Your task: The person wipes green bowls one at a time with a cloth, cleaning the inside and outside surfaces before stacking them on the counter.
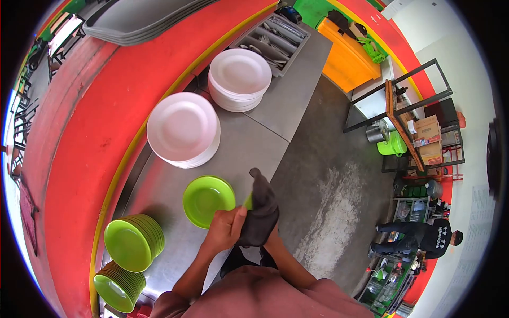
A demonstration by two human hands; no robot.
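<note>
Now the left hand (227, 227) pinches a dark cloth (261, 212) wrapped over a green plate edge (248, 202) near the table (265, 127) edge, the right hand hidden beneath; two white stacks, two green stacks and one single green plate (208, 200) lie about.

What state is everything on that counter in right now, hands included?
Left hand: gripping the dark cloth.
Right hand: mostly hidden behind the cloth.
Dark cloth: bunched around a small green dish, only its edge showing.
Green plates: short stack, flat on the counter.
Green plate stacks: two, leaning on edge.
White plates: two flat stacks.
Cutlery tray: filled.
</note>
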